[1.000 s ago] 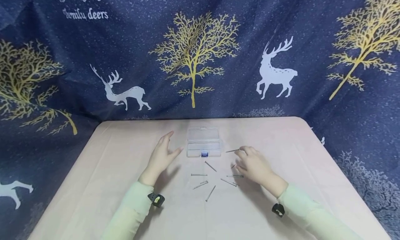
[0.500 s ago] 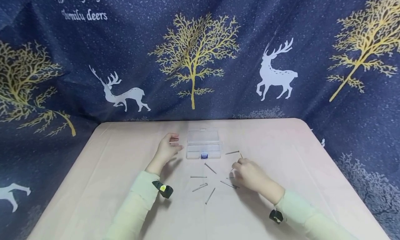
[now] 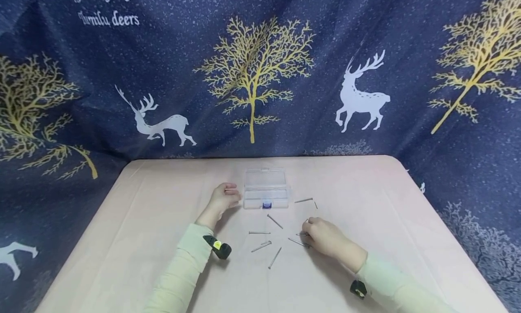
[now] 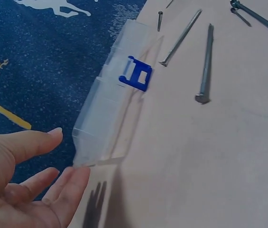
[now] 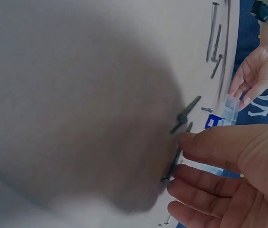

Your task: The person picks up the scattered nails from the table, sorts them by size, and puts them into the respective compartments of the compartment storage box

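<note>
A clear plastic box [image 3: 254, 204] with a blue latch [image 3: 266, 205] lies with its lid [image 3: 265, 177] raised at the table's back. My left hand [image 3: 223, 200] is at the box's left side, fingers loosely bent. In the left wrist view its fingertips [image 4: 82, 172] are at the box's corner; contact is unclear. My right hand [image 3: 327, 237] is low over the table, right of the scattered nails. In the right wrist view, its thumb and fingers are spread around a nail [image 5: 171, 166], with a gap between them. Whether they touch it is unclear.
Several nails, long and short, lie in front of the box, among them a long nail [image 3: 274, 258] and another nail [image 3: 259, 233]. Right of the box are a nail [image 3: 303, 200] and a short nail [image 3: 315, 205]. Behind the pale table [image 3: 163, 177] hangs a blue cloth [image 3: 285, 141].
My right hand has moved toward me and slightly left, uncovering the short nail right of the box. My left hand has moved right to the box's side, its fingers bending more.
</note>
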`<state>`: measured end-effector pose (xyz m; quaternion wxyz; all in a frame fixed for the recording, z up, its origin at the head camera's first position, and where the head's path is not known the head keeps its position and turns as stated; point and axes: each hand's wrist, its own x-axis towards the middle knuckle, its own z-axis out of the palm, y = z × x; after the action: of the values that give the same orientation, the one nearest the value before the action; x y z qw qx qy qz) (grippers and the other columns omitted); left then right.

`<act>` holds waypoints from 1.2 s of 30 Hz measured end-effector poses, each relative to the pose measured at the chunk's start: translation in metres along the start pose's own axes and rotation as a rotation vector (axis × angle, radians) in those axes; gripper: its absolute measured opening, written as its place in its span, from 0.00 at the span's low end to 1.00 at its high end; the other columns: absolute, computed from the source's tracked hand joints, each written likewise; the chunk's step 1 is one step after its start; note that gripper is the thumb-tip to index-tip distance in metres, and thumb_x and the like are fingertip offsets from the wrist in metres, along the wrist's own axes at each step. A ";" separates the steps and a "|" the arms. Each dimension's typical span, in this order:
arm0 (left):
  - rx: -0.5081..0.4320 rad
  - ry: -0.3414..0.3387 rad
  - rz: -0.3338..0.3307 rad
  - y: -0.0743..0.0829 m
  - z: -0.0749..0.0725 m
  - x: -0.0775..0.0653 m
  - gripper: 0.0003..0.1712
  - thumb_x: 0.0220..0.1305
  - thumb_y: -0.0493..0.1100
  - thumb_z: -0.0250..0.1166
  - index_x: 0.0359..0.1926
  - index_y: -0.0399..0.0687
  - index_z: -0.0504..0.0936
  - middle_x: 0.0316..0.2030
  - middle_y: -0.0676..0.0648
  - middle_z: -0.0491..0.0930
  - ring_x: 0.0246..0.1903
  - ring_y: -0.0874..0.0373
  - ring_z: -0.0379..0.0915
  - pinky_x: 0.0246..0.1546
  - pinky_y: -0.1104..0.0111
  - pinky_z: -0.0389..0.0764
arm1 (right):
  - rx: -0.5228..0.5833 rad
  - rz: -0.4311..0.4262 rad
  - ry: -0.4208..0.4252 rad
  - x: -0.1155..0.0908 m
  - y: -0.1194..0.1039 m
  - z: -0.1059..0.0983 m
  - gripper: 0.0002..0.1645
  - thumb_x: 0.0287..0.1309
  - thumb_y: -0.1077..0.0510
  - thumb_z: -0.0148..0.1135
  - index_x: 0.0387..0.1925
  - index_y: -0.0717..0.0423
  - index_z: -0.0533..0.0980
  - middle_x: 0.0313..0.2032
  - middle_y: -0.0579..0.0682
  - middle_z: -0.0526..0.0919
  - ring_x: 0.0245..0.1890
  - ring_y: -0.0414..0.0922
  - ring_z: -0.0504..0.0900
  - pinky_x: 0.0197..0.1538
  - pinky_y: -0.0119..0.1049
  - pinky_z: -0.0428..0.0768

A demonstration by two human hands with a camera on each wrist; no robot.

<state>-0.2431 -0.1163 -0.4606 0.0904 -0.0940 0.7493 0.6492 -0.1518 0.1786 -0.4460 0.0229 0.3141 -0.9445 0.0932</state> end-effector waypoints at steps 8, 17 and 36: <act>-0.007 -0.033 0.014 -0.007 0.004 0.001 0.25 0.57 0.24 0.59 0.57 0.25 0.67 0.51 0.26 0.73 0.42 0.49 0.79 0.48 0.60 0.83 | -0.005 0.029 -0.013 0.000 -0.002 0.006 0.07 0.46 0.64 0.69 0.28 0.58 0.77 0.26 0.49 0.79 0.27 0.45 0.80 0.31 0.35 0.83; -0.005 -0.061 -0.008 -0.013 0.007 -0.003 0.25 0.58 0.27 0.59 0.58 0.27 0.68 0.52 0.28 0.73 0.48 0.42 0.77 0.49 0.60 0.82 | -0.012 0.031 -0.031 -0.002 -0.005 0.008 0.08 0.47 0.65 0.68 0.25 0.57 0.75 0.23 0.49 0.79 0.26 0.46 0.81 0.30 0.35 0.83; 0.077 -0.075 0.000 -0.012 0.016 -0.002 0.29 0.52 0.28 0.54 0.59 0.28 0.67 0.51 0.30 0.73 0.46 0.42 0.77 0.48 0.60 0.83 | -0.016 0.010 -0.061 -0.002 -0.009 0.008 0.11 0.40 0.70 0.66 0.24 0.56 0.73 0.22 0.48 0.77 0.25 0.45 0.79 0.31 0.36 0.82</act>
<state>-0.2380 -0.1025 -0.4738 0.1219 -0.0663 0.7697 0.6231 -0.1442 0.1712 -0.4527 -0.0039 0.3119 -0.9470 0.0762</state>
